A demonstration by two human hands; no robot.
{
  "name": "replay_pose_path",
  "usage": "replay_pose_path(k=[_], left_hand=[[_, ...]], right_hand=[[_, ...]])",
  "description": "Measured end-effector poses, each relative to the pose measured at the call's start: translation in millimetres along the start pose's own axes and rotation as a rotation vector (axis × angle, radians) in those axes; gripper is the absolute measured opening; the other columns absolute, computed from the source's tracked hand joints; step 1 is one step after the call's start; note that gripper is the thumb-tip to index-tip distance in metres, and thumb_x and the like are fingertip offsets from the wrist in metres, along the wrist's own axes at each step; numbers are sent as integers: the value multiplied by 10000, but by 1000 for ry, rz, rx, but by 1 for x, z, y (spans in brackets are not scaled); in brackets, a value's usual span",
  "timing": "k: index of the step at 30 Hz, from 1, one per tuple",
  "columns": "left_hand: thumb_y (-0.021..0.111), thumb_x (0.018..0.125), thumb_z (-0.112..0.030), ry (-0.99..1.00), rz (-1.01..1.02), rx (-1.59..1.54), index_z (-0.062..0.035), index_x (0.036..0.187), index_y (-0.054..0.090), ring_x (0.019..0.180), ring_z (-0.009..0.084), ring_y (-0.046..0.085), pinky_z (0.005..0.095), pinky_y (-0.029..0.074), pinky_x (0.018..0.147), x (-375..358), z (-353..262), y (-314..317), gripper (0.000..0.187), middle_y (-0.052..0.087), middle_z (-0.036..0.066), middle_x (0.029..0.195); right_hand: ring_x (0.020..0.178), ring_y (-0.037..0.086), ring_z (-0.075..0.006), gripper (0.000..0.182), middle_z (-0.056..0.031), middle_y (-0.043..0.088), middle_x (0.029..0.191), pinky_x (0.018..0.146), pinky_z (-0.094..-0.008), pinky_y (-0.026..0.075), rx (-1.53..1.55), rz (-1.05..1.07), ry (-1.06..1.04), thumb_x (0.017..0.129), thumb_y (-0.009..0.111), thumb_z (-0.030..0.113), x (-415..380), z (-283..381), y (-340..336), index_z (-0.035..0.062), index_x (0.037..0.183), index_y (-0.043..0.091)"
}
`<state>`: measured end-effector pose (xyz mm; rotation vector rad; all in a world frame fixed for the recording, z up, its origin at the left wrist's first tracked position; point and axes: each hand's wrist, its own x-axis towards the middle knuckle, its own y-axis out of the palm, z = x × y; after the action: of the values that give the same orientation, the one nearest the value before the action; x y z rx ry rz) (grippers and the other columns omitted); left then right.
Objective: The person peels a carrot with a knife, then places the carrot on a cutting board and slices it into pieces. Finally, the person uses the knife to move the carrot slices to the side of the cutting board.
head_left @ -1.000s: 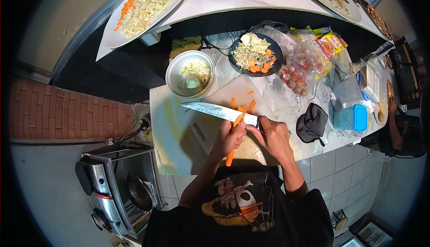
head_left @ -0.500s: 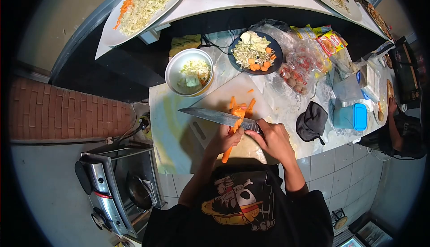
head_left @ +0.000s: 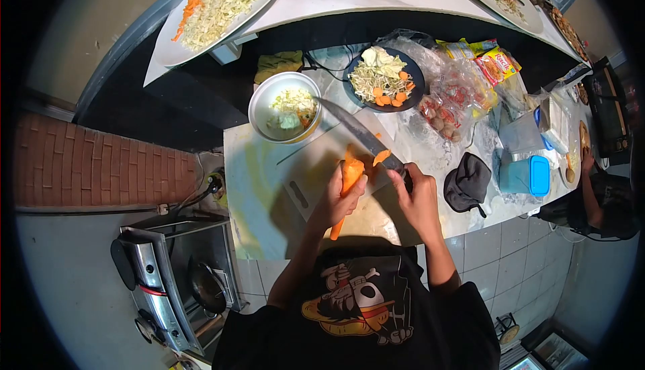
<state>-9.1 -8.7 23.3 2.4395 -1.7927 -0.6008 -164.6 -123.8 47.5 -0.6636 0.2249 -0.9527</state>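
My left hand point(head_left: 340, 201) is wrapped round a carrot point(head_left: 352, 174), whose cut upper end shows above the fingers and whose thin end sticks out below. My right hand point(head_left: 418, 199) grips the handle of a large kitchen knife point(head_left: 356, 127), its blade pointing up and left toward the white bowl. A slice of carrot point(head_left: 381, 157) clings to the blade near the handle. Blade and carrot are apart. Under both hands lies a white cutting board point(head_left: 310, 162), with carrot pieces on it partly hidden by the knife and my hand.
A white bowl point(head_left: 254, 116) with chopped vegetables stands behind the board. Beside it is a dark plate point(head_left: 418, 99) of sprouts, cabbage and carrot slices. Bagged food point(head_left: 443, 111), a black cap point(head_left: 467, 183) and a blue-lidded container point(head_left: 539, 176) lie rightward. Another person's arm point(head_left: 591, 185) shows far right.
The knife has come off the carrot, moved right and swung so its tip points farther up. A carrot slice now sticks to the blade. My left hand still holds the carrot.
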Motion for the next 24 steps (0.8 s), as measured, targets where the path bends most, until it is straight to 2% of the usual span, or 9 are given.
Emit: replay_pose_path(k=[4, 6, 7, 10, 11, 14, 18, 20, 24], left_hand=[[484, 1037, -188, 4, 22, -15, -115, 1305, 360, 479, 2, 335, 172, 285, 432, 1, -1, 2, 304, 446, -34, 750], [484, 1038, -184, 19, 28, 17, -118, 1311, 359, 485, 3, 341, 170, 294, 438, 1, 1, 3, 307, 450, -34, 763], [489, 1036, -188, 36, 3, 54, -121, 1321, 359, 494, 8, 353, 173, 306, 445, 2, 5, 4, 320, 453, -36, 770], [503, 1033, -198, 22, 6, 186, -123, 1342, 355, 512, 17, 379, 181, 330, 457, 3, 15, -1, 351, 457, -40, 778], [511, 1031, -205, -5, 35, 280, -124, 1354, 352, 522, 21, 394, 186, 342, 463, 3, 19, -4, 369, 459, -43, 779], [548, 1017, -249, -112, 27, 282, -119, 1372, 348, 537, 30, 415, 202, 369, 481, 1, 29, -8, 428, 458, -49, 768], [563, 1009, -275, -128, 77, 314, -114, 1393, 349, 539, 34, 416, 209, 382, 489, 1, 19, -6, 468, 447, -53, 739], [563, 1009, -274, -93, 113, 358, -118, 1405, 349, 539, 34, 416, 209, 383, 490, 0, 18, -8, 477, 446, -53, 735], [552, 1013, -268, -160, 116, 294, -152, 1470, 323, 540, 35, 415, 208, 380, 488, 1, 19, -9, 524, 439, -53, 728]], right_hand=[[450, 390, -136, 315, -115, 456, 507, 455, -325, 337, 87, 79, 25, 945, 672, 236, 1, -2, -2, -46, 833, 590], [473, 525, -377, 360, -218, 527, 544, 498, -406, 407, 80, 161, 56, 929, 677, 283, 0, 1, 0, -58, 834, 610], [473, 525, -377, 360, -218, 527, 544, 498, -406, 407, 81, 161, 56, 929, 677, 283, 1, 2, 1, -58, 834, 610], [538, 524, -182, 312, -170, 594, 645, 538, -351, 414, 303, 177, 82, 904, 713, 239, 4, 3, 11, -58, 868, 626], [538, 524, -182, 312, -170, 594, 645, 538, -351, 414, 303, 176, 85, 904, 713, 239, 8, -2, 15, -58, 868, 626], [687, 476, -89, 292, 11, 580, 664, 622, -266, 404, 530, 264, 217, 923, 703, 243, 18, -20, 34, -39, 882, 638], [570, 435, -72, 274, 46, 522, 616, 514, -265, 358, 666, 325, 194, 925, 702, 249, 25, -40, 50, -13, 878, 637], [469, 360, -22, 143, 51, 505, 593, 407, -228, 250, 780, 514, 565, 941, 683, 165, 27, -32, 41, 32, 902, 646], [413, 317, -22, 130, 60, 453, 560, 372, -224, 197, 872, 460, 517, 938, 682, 143, 29, -28, 45, 42, 885, 619]])
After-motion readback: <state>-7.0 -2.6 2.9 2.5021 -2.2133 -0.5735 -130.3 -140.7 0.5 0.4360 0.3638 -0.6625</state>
